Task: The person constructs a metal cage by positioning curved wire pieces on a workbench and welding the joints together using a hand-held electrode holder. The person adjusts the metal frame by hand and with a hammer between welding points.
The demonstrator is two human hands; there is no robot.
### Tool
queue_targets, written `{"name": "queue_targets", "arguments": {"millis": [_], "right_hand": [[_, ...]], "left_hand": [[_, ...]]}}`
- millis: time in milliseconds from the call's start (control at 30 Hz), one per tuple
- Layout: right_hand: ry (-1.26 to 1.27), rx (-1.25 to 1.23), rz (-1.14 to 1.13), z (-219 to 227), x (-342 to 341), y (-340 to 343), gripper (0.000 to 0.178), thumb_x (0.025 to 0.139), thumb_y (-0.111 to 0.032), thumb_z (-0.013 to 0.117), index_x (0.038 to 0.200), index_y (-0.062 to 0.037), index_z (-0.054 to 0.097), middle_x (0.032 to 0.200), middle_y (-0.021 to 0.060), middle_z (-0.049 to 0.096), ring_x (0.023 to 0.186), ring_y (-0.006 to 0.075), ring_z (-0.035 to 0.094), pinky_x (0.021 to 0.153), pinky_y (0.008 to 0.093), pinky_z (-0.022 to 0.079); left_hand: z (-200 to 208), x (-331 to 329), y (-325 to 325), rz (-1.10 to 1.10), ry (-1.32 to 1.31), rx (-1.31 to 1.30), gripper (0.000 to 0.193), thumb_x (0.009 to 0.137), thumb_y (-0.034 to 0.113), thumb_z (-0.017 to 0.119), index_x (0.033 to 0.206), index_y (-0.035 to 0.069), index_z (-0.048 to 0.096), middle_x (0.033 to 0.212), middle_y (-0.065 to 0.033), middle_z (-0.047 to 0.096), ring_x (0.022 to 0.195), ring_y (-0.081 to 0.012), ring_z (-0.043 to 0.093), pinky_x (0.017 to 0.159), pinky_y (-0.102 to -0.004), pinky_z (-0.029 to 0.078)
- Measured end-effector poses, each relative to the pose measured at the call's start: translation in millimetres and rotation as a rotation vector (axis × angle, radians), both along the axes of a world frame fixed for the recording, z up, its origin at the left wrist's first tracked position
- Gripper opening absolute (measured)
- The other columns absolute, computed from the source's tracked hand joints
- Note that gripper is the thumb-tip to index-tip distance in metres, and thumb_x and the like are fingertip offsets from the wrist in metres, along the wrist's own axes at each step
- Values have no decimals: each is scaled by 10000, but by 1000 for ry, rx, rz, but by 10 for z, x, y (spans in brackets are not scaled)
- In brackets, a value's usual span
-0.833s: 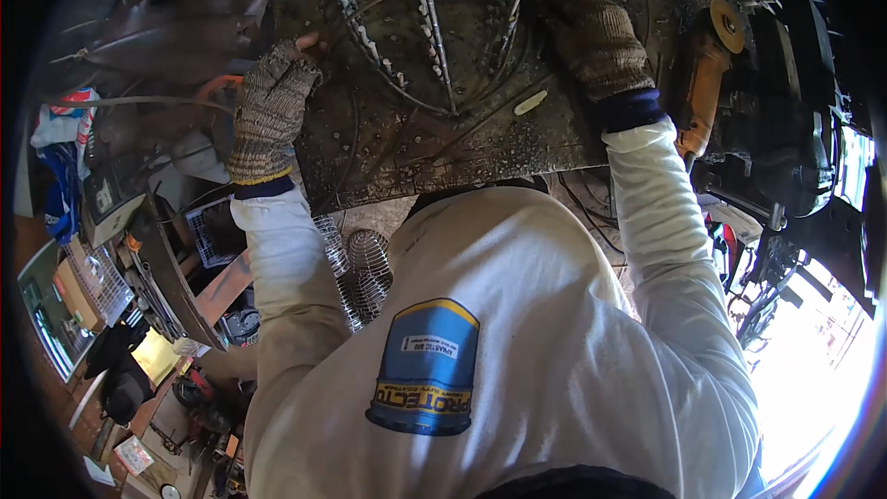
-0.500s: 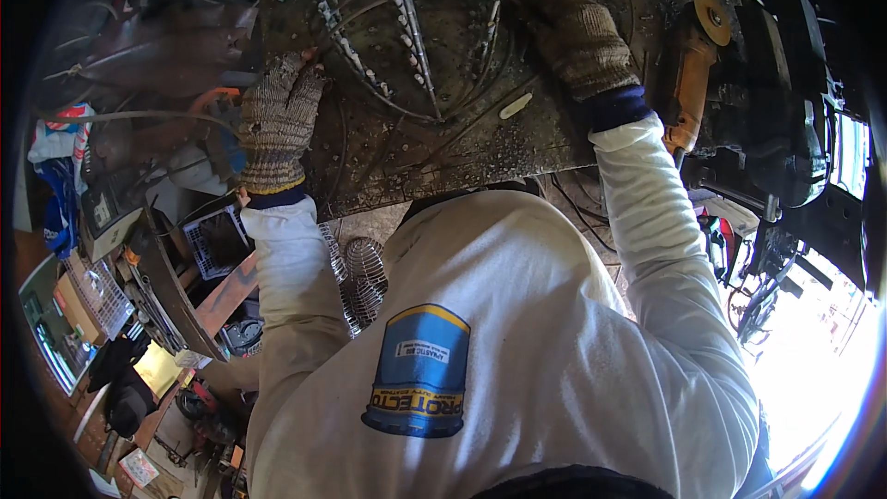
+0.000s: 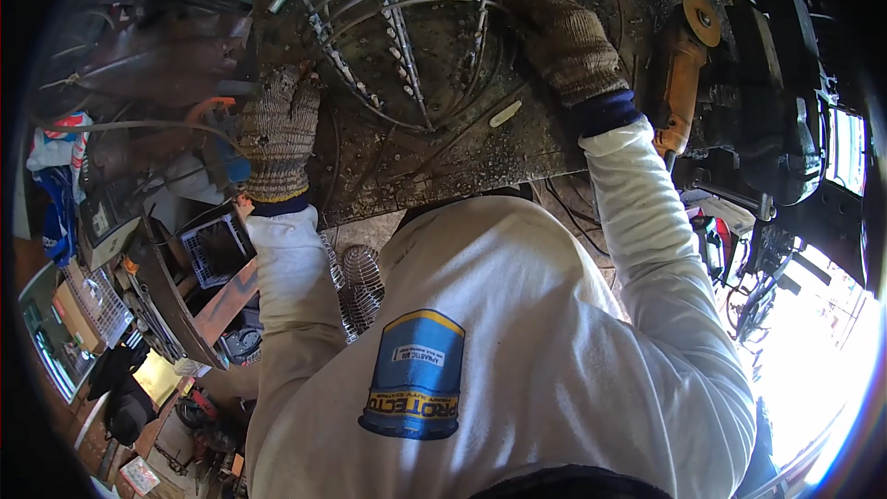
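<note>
A domed wire frame (image 3: 407,37) of bent metal rods lies on a dark, spattered metal workbench (image 3: 443,162). My left hand (image 3: 277,134), in a knit work glove, rests flat on the bench at the frame's left side, fingertips close to its outer rods. My right hand (image 3: 568,46), also gloved, sits on the frame's right rim with its fingers curled over the rods. Both white sleeves reach up from my chest, which fills the lower middle of the view.
An orange angle grinder (image 3: 679,74) lies at the bench's right end, just beside my right wrist. A small pale stick (image 3: 505,114) lies near the frame. Round wire guards (image 3: 360,286) sit on the floor below. Cluttered shelves (image 3: 102,305) stand left, dark machinery (image 3: 767,129) right.
The whole scene has slid a little lower in the picture. My right hand has edged left along the frame's rim. My left hand stays at the frame's left side.
</note>
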State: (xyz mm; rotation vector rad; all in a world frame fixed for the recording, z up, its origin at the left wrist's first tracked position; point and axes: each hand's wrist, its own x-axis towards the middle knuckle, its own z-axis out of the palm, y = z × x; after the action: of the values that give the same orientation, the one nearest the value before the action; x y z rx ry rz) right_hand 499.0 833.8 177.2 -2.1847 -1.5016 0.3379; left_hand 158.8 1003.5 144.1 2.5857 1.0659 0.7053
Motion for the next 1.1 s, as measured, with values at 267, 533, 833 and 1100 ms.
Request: {"name": "queue_targets", "arguments": {"millis": [267, 533, 833, 1100], "right_hand": [[111, -4, 14, 116, -31, -22, 427, 954, -341, 649, 1316, -115, 637, 1266, 158, 664, 1218, 309, 613, 1031, 380, 481], [288, 355, -184, 506, 347, -662, 450, 900, -113, 716, 1326, -28, 596, 1163, 139, 700, 1100, 223, 651, 940, 339, 525], [258, 730, -568, 672, 784, -2054, 318, 934, -49, 638, 1251, -19, 618, 1169, 128, 709, 1015, 197, 676, 841, 319, 551], [744, 948, -819, -140, 289, -3136, 308, 1001, -184, 631, 1280, -52, 625, 949, -2, 671, 761, 64, 584, 651, 219, 488]], "left_hand": [[-125, -78, 49, 34, 90, 106, 292, 917, 337, 668, 1130, 143, 714, 1147, -131, 705, 999, -350, 681, 881, -453, 537], [-384, -153, 35, 136, 405, 647, 298, 936, 336, 642, 1160, 147, 699, 1157, -86, 706, 970, -295, 700, 829, -428, 562], [-169, -201, 102, -72, 737, 861, 426, 948, 240, 558, 1373, 213, 570, 1205, -38, 671, 1004, -207, 659, 833, -393, 535], [-408, -389, 472, -137, 567, 791, 191, 926, 231, 605, 1086, 211, 709, 1065, -50, 696, 940, -226, 678, 784, -399, 549]]}}
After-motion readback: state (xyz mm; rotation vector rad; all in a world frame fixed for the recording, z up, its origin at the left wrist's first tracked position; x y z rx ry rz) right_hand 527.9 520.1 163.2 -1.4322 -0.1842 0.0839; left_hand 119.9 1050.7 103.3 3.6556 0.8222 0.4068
